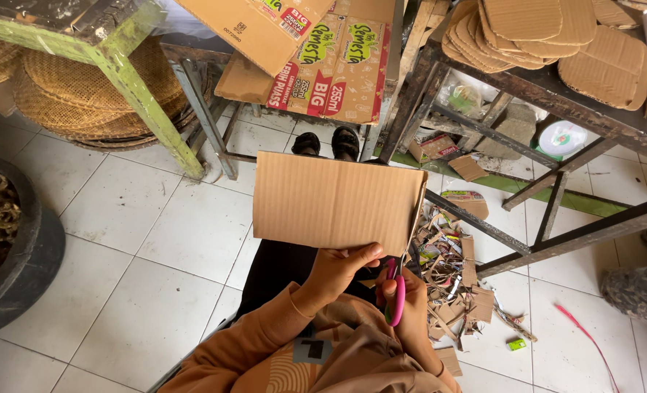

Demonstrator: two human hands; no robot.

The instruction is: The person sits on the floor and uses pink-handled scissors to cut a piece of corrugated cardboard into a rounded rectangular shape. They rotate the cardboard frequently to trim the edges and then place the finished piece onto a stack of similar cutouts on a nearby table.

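My left hand (342,269) grips the near edge of a flat rectangular cardboard sheet (331,200), held out over my lap. My right hand (403,306) holds pink-handled scissors (395,300), whose blades meet the sheet's lower right edge. My orange sleeves fill the bottom of the view. My dark trousers and sandalled feet (326,142) show beyond the sheet.
A heap of cardboard scraps (454,276) lies on the white tiles to my right. A metal-framed table (556,94) carries stacked rounded cardboard pieces (549,33). Woven trays (83,87) sit under a green bench at left. A black tub (18,255) stands at far left.
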